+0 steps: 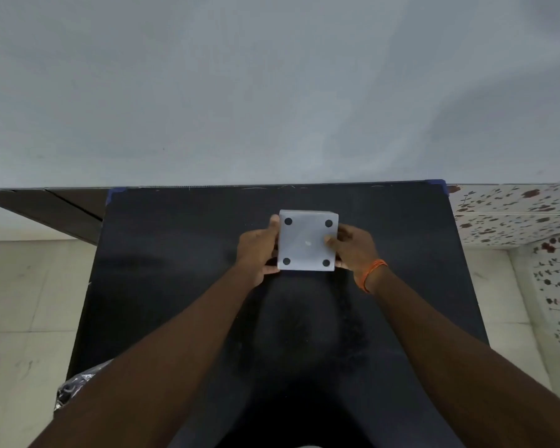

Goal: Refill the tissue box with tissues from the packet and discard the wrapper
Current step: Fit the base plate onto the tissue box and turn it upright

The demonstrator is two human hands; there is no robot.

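A pale wall [272, 85] fills the upper half of the view, and below it a black table [181, 253] runs from the wall toward the camera. Both bare forearms reach forward across the tabletop from the lower corners, converging near its far middle. There the white tissue box [307, 240] sits or is held just above the surface; contact with the table is hard to judge from this angle. The face turned up toward the camera carries four dark round pads, one at each corner. The left hand [259, 253] is curled against the box's left side, fingertips at its upper left corner. The right hand [353, 250] clasps the right side, thumb laid over the upward face. An orange thread band [372, 274] circles the right wrist. A crinkled plastic wrapper [75, 389] shows at the table's near left edge, partly hidden by the left arm.
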